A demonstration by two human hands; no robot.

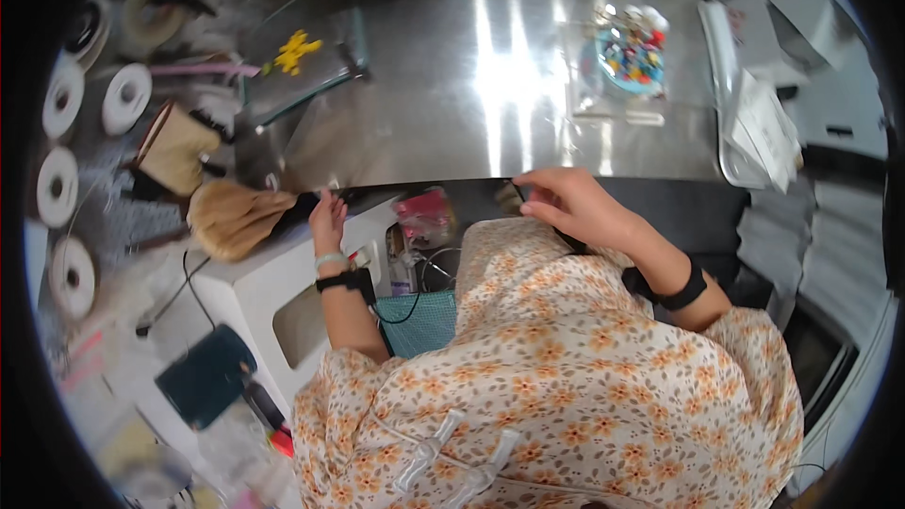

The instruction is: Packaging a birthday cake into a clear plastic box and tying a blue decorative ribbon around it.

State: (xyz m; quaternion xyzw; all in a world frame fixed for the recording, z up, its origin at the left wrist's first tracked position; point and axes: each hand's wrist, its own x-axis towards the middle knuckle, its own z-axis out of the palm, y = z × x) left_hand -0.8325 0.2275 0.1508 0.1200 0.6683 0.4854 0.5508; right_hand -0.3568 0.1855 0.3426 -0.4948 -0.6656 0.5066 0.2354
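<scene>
At the front edge of the metal tabletop (417, 148), my left hand (328, 218) has its fingers slightly curled and apart, and no object shows in it. A beige fabric cover with a gathered neck (237, 219) lies just left of it. My right hand (576, 203) is over my lap by the same edge, thumb and fingers apart, with nothing visible between them. Farther back on the right, a light-blue dish (633, 87) holds small multicoloured beads or charms. A clear glass plate (311, 95) on the left bears a cluster of small yellow pieces (295, 52).
Several white spools (58, 187) and a tan glove-like piece (177, 148) line the left side. Below my left hand stands a white cabinet or drawer unit (247, 290), with a dark teal pouch (208, 376) nearby. A clear tray with papers (760, 134) borders the right.
</scene>
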